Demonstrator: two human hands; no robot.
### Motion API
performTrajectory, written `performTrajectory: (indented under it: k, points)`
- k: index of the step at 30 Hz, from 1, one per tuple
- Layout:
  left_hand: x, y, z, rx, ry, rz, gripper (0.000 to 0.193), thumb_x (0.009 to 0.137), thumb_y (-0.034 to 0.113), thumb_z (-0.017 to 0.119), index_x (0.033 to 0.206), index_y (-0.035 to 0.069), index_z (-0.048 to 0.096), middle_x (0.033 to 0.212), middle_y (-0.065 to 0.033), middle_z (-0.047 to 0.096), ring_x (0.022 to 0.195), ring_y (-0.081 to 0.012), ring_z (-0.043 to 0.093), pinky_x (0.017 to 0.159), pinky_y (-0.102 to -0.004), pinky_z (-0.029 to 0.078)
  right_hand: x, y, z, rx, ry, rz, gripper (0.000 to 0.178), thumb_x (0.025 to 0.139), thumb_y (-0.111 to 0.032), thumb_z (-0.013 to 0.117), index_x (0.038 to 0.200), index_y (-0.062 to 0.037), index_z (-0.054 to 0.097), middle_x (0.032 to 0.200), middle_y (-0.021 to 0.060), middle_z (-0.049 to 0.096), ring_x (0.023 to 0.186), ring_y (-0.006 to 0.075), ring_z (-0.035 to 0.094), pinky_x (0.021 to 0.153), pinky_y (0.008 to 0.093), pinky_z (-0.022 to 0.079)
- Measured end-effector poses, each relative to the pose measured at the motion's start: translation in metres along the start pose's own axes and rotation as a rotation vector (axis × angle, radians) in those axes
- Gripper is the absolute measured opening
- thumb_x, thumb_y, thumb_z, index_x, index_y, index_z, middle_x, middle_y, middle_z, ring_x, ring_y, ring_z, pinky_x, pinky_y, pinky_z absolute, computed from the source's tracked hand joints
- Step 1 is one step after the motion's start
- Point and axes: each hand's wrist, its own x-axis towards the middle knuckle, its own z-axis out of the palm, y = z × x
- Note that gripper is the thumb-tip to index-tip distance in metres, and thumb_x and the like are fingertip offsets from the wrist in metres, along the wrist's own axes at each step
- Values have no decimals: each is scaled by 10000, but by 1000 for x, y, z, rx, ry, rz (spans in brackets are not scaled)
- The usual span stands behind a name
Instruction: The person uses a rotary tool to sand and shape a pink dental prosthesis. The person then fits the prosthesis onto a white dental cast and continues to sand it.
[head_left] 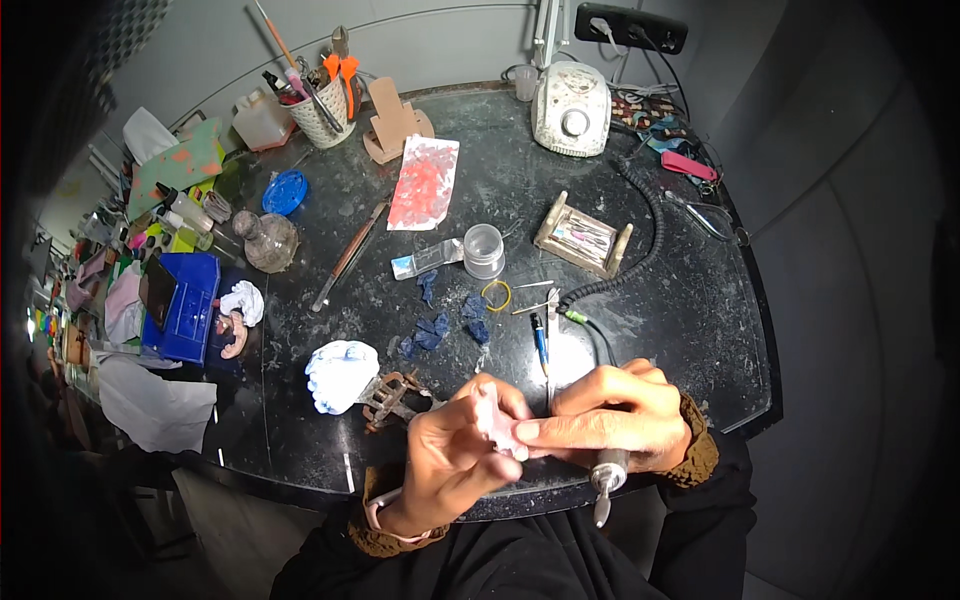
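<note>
My left hand (455,445) pinches a small pink denture piece (499,422), which looks like a denture base, above the table's near edge. My right hand (625,415) is closed round a rotary handpiece (610,470). Its pale, rounded tip points down toward my lap, away from the denture piece. The right thumb or a finger reaches across and touches the pink piece. To the left of my left hand, a white-blue dental cast (341,376) is joined to a rusty metal articulator (398,398). My fingers hide part of the denture piece.
A coiled black cord (655,220) runs from a white control box (572,110) toward the handpiece. Blue scraps (430,332), a clear cup (484,251) and a holder of small burs (584,238) lie ahead. A blue box (190,305) stands left.
</note>
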Motion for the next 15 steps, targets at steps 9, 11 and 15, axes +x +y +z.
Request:
performTrajectory:
  k: [9, 11, 15]
  points:
    - [-1, 8, 9, 123, 29, 167, 166, 753, -64, 684, 880, -33, 582, 916, -147, 634, 825, -183, 644, 728, -286, 526, -7, 5, 7, -54, 219, 64, 402, 597, -330, 834, 661, -63, 541, 554, 16, 570, 482, 146, 602, 415, 246, 426]
    - [-5, 10, 18, 112, 94, 149, 170, 727, -41, 717, 792, 4, 566, 905, -165, 643, 769, -189, 668, 679, -271, 538, -3, 7, -1, -95, 57, 40, 480, 556, -392, 834, 611, -84, 470, 524, -5, 511, 435, 145, 541, 384, 254, 356]
    - [-4, 10, 20, 82, 21, 146, 189, 712, -36, 729, 768, 20, 557, 865, -167, 644, 782, -193, 673, 658, -268, 540, -7, 11, 3, -66, 17, 46, 561, 580, -540, 779, 604, -82, 457, 522, -12, 470, 411, 161, 489, 390, 272, 328]
